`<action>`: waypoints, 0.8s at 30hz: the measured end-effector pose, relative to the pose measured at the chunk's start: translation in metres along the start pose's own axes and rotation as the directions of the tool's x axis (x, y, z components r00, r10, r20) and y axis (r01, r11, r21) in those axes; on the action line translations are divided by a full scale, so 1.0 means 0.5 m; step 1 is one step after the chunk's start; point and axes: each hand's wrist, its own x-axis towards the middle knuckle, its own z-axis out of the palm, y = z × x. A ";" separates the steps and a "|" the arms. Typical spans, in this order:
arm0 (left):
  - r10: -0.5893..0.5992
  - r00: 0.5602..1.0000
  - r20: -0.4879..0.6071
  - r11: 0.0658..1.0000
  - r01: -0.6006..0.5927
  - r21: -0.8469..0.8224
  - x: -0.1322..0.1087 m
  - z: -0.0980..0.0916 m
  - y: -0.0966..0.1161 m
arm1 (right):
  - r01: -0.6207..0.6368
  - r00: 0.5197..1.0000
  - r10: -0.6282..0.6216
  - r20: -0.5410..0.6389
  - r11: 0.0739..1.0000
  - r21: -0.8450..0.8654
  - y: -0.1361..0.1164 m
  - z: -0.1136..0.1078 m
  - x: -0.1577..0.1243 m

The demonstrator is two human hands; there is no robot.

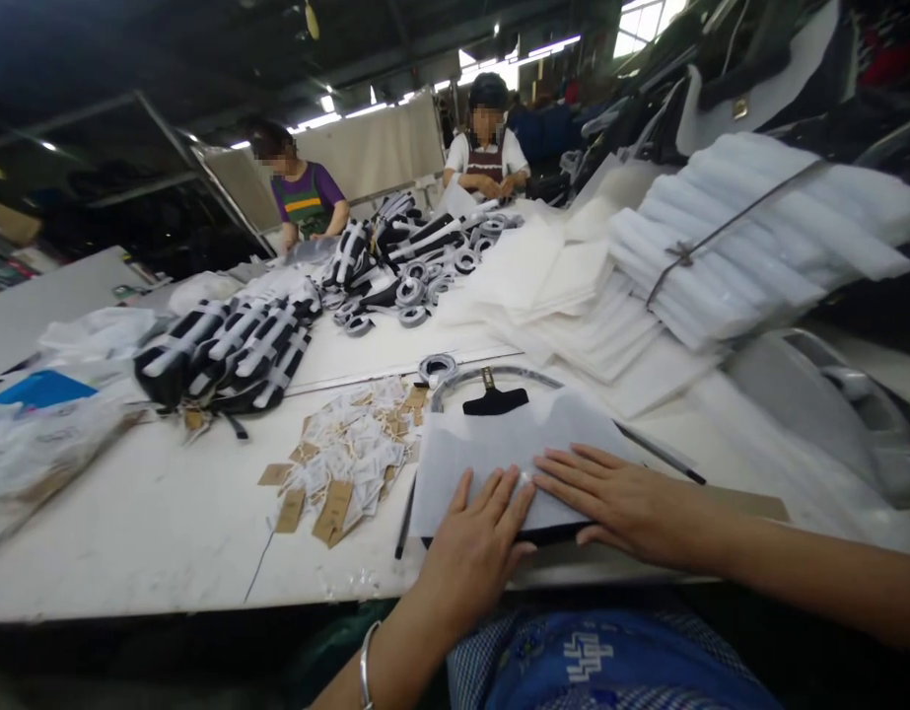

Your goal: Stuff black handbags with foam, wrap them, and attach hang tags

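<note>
Right in front of me, at the table's near edge, lies a dark handbag with a white foam sheet [491, 444] spread over its body. My left hand [476, 532] rests flat on the sheet's lower middle, fingers stretched out. Just right of it, my right hand [609, 493] also lies flat on the sheet, its fingers pointing left. Above the sheet's top edge show a black flap tab [495, 400] with a gold-coloured clasp and a handle [535, 375] in clear wrapping. Dark strap ends stick out on both sides. Most of the bag is hidden beneath the sheet.
Left of the bag is a heap of tags [358, 454] with brown cards. Wrapped black bags [225, 350] and rolled straps [410, 290] lie farther back. Foam sheets [573, 286] and a tied foam bundle [742, 237] are at right. Two people [488, 148] work across the table.
</note>
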 end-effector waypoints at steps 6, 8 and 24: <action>0.049 0.998 0.032 0.998 -0.050 0.026 -0.012 0.009 -0.011 | 0.036 0.999 -0.035 0.031 0.999 -0.040 -0.003 0.013 -0.013; 0.046 0.999 -0.026 0.998 -0.045 0.053 -0.020 0.038 -0.010 | 0.045 0.999 -0.044 0.025 0.998 -0.036 0.001 0.033 -0.018; -0.115 0.958 -0.261 0.989 0.134 0.056 -0.033 0.130 0.028 | -0.288 0.957 0.287 0.036 0.933 0.215 -0.005 0.023 0.043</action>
